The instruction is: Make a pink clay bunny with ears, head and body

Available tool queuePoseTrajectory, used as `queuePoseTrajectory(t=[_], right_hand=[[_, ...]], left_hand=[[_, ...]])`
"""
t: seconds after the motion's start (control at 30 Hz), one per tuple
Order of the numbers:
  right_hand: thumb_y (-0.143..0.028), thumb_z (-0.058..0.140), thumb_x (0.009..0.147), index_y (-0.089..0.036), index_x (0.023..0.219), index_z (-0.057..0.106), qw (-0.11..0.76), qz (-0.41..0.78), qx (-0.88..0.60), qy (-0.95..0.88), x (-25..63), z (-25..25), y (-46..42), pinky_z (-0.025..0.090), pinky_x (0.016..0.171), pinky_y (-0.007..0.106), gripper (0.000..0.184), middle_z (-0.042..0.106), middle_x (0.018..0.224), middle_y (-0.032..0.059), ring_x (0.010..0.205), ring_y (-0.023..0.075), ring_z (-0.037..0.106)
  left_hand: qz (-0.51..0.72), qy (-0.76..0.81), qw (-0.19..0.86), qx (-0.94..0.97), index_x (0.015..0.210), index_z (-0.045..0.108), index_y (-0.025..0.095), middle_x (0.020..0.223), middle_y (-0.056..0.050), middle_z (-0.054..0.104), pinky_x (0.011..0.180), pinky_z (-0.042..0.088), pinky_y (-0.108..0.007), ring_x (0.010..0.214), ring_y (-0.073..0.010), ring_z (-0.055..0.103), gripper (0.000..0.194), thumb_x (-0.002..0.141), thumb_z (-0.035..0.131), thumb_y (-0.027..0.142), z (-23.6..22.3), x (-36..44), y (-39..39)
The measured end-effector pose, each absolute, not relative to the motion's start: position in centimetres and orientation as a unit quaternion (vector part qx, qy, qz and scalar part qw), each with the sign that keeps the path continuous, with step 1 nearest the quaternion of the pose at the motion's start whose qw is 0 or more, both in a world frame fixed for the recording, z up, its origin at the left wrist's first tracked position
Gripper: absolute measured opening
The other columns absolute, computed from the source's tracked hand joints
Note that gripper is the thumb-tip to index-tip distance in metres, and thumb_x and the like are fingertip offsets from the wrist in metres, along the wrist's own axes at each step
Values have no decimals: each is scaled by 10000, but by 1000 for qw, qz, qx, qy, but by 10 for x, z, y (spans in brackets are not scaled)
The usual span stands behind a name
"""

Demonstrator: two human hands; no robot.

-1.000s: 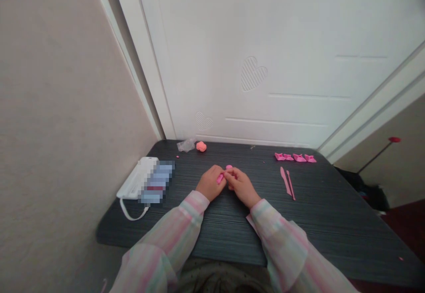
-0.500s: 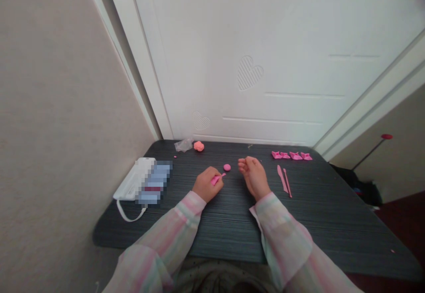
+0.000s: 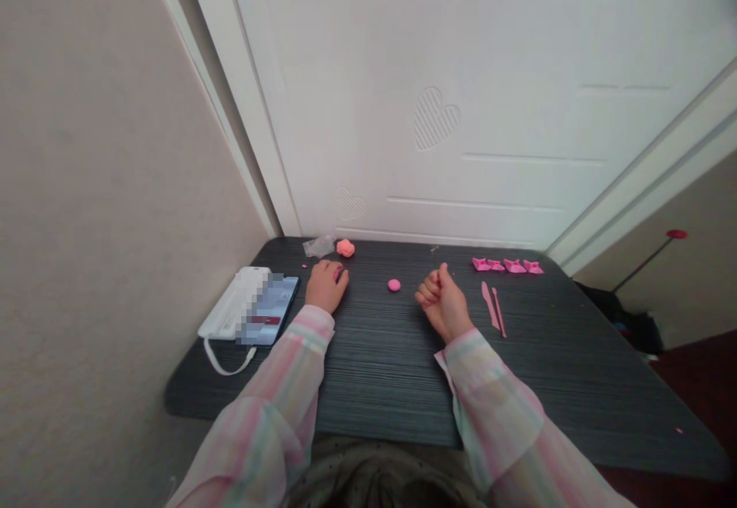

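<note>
My left hand is low over the table's left side, fingers closed on a pink piece of modelling clay that shows between thumb and forefinger. Most of that piece is hidden. Just beyond this hand sits an orange lump of clay. My right hand is held palm side inward with curled fingers and the thumb against them; whatever may be inside cannot be seen. Between my hands lies a smooth pink ball of clay, touched by neither. A pink plastic knife and a thin pink stick tool lie to the right.
Several pink folded-looking clay shapes form a row at the back right. A clear plastic wrapper and a tiny pink bit are at back left. A phone and a white device with a cable occupy the left edge.
My left hand has moved left and away from me, from beside the pink ball to near the orange lump. My right hand's fingers have curled in more tightly.
</note>
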State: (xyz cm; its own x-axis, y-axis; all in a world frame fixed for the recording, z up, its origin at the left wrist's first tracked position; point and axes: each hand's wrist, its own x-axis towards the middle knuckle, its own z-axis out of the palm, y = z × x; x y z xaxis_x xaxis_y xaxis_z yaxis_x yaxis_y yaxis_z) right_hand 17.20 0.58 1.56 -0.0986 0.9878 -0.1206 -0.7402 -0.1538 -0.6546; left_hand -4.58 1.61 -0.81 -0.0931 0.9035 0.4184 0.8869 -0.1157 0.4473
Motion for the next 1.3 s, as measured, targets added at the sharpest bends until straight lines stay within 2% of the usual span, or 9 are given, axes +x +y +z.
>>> queuePoseTrajectory(t=[0.13,0.27,0.47,0.63,0.8,0.93,1.03,1.17,1.3], right_hand=[[-400,461,800,-174,481,341,611,708,-276,-221,170,14,4,205,306,151,408,200,350,-109,306,21,164],[-180,556,727,-173,745,527,610,703,-285,-229,169,14,4,257,321,119,34,373,421,-104,327,9,285],[-40,606,618,-208,925,516,598,696,-307,-252,167,14,5,505,600,174,362,622,873,20,767,87,614],[-266,596,719,-209,909,526,591,687,-320,-277,167,16,3,412,380,152,211,589,602,-39,436,48,512],[-484,492,758,-183,748,518,599,659,-329,-314,165,16,-2,226,319,147,303,193,325,-143,280,17,160],[-468,463,771,-191,820,491,598,621,-353,-362,155,18,-1,217,334,157,282,226,345,-144,293,27,184],[-383,508,756,-227,986,449,588,591,-363,-416,142,29,4,270,342,166,283,373,418,-129,307,42,297],[-313,533,745,-257,1099,462,592,516,-350,-510,126,50,8,473,753,297,365,614,927,14,784,118,595],[-340,451,805,-251,1147,496,547,430,-339,-633,119,62,6,153,1085,362,356,435,1305,32,1263,159,307]], left_hand=[[287,682,1,672,829,593,159,876,-104,567,814,407,-383,860,-231,503,226,785,401,269,-9,-49,19],[278,687,-3,672,882,582,154,909,-104,579,815,402,-375,866,-227,502,226,786,390,228,-9,-49,19],[294,688,-1,664,944,563,144,953,-119,577,861,383,-385,922,-241,494,241,766,428,234,-10,-49,19],[316,697,14,643,936,565,145,964,-132,579,826,394,-426,935,-267,508,244,748,448,248,-9,-47,17],[377,696,51,609,955,557,147,1033,-154,551,893,326,-501,1062,-315,449,261,734,473,256,0,-46,12],[456,649,128,595,1017,524,147,1137,-140,518,997,256,-459,1160,-276,388,313,744,482,295,18,-26,7],[508,596,232,576,1100,460,145,1140,-121,543,909,402,-346,1076,-192,501,380,825,341,378,35,7,7],[531,542,366,539,1110,459,112,962,-138,639,691,501,-319,855,-179,623,639,851,-20,447,63,47,19],[580,392,634,328,1243,339,169,1182,-135,547,821,470,-368,1066,-207,543,649,815,26,544,85,60,31]])
